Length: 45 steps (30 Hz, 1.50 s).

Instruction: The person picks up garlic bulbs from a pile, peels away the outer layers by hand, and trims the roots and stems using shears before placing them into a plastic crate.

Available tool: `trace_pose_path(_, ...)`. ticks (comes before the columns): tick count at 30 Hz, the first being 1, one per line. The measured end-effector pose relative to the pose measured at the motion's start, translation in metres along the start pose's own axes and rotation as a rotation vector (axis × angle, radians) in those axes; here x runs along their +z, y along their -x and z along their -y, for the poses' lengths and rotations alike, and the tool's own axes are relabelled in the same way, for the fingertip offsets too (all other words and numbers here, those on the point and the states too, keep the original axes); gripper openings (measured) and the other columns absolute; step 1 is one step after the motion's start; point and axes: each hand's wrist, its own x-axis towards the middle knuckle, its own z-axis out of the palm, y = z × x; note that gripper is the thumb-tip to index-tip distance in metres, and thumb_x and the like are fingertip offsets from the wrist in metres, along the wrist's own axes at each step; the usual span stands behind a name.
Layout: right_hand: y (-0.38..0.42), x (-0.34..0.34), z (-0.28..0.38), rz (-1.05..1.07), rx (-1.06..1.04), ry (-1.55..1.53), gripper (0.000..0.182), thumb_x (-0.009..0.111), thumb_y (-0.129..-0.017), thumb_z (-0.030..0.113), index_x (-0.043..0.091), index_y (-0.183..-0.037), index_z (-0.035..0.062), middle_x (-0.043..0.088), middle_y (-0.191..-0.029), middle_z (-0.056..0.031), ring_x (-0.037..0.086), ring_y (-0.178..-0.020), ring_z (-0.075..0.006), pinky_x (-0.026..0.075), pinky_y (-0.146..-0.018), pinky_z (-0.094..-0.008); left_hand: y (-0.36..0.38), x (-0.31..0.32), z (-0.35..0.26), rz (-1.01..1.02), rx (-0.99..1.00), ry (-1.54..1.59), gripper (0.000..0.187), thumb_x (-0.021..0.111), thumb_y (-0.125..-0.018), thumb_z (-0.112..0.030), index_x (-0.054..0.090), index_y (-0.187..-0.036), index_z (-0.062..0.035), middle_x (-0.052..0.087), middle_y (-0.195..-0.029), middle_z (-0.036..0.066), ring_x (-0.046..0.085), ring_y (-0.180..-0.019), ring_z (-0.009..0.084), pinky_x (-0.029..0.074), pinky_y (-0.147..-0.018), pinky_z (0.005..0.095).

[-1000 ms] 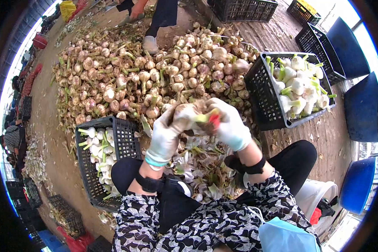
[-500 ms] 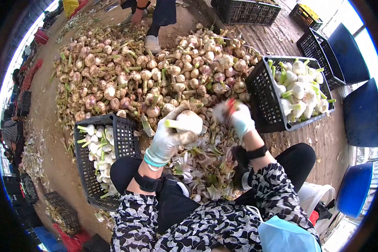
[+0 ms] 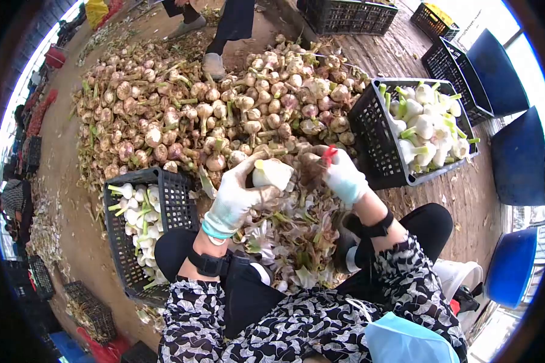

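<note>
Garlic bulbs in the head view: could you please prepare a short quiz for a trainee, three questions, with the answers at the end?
1. Which hand holds the single white bulb?
2. True or false: the nearest crate on the person's right is empty.
3. Fill in: the small bright item at the fingers of the right hand is coloured ____.

Key:
1. The left hand.
2. False: that crate is filled with stemmed bulbs.
3. Red.
</note>
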Motion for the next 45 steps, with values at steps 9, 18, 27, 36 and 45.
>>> trace_pose_path(9, 0.018, 0.020, 0.050, -0.118, -0.170, 0.216, 0.017, 0.061, -0.081, 0.014, 0.058, -0.087, -0.0016, 0.060, -0.078, -0.0250, 0.061, -0.075, -0.0389, 0.047, -0.064, -0.0398, 0.002, -0.003, 0.002, 0.112, 0.001, -0.030, 0.069, 0.079, -0.067, -0.007, 0.046, -0.126, 0.0083, 0.056, -0.116, 0.011, 0.054, -0.104, 0.0156, 0.045, -0.091, 0.0289)
trace_pose_path(18, 0.015, 0.051, 0.049, -0.013, -0.145, -0.438, 0.045, 0.066, -0.084, 0.019, 0.046, -0.119, 0.0004, 0.059, -0.105, -0.0101, 0.058, -0.091, -0.0152, 0.049, -0.080, -0.0283, -0.005, 0.015, 0.012, 0.029, 0.210, 0.042, 0.079, 0.068, -0.082, -0.034, 0.028, -0.139, 0.0054, 0.047, -0.128, 0.013, 0.053, -0.108, 0.0197, 0.037, -0.098, 0.0307)
trace_pose_path(27, 0.036, 0.079, 0.097, -0.198, -0.286, -0.120, 0.038, 0.069, -0.079, 0.025, 0.052, -0.101, -0.0009, 0.061, -0.082, -0.0173, 0.061, -0.074, -0.0259, 0.049, -0.069, -0.0328, -0.009, 0.000, 0.016, -0.470, 0.592, -0.218, 0.035, 0.046, -0.094, -0.023, 0.057, -0.113, 0.0050, 0.058, -0.108, 0.012, 0.060, -0.085, 0.0191, 0.051, -0.076, 0.0286)
trace_pose_path(36, 0.019, 0.042, 0.029, 0.227, -0.014, 0.598, 0.020, 0.056, -0.068, 0.011, 0.062, -0.081, -0.0021, 0.061, -0.084, -0.0243, 0.058, -0.084, -0.0419, 0.048, -0.075, -0.0433, -0.016, -0.022, 0.016, -0.314, 0.135, 0.743, 0.040, 0.041, -0.095, -0.034, 0.059, -0.110, -0.0010, 0.064, -0.082, 0.018, 0.062, -0.070, 0.0305, 0.051, -0.067, 0.0379)
trace_pose_path(45, 0.029, 0.073, 0.056, -0.173, -0.290, -0.008, 0.044, 0.063, -0.076, 0.017, 0.053, -0.115, -0.0025, 0.061, -0.096, -0.0199, 0.060, -0.093, -0.0315, 0.048, -0.082, -0.0350, -0.020, 0.021, 0.019, -0.387, -0.016, 0.645, 0.044, 0.038, -0.097, -0.036, 0.051, -0.120, -0.0014, 0.065, -0.095, 0.010, 0.064, -0.079, 0.0188, 0.054, -0.072, 0.0324)
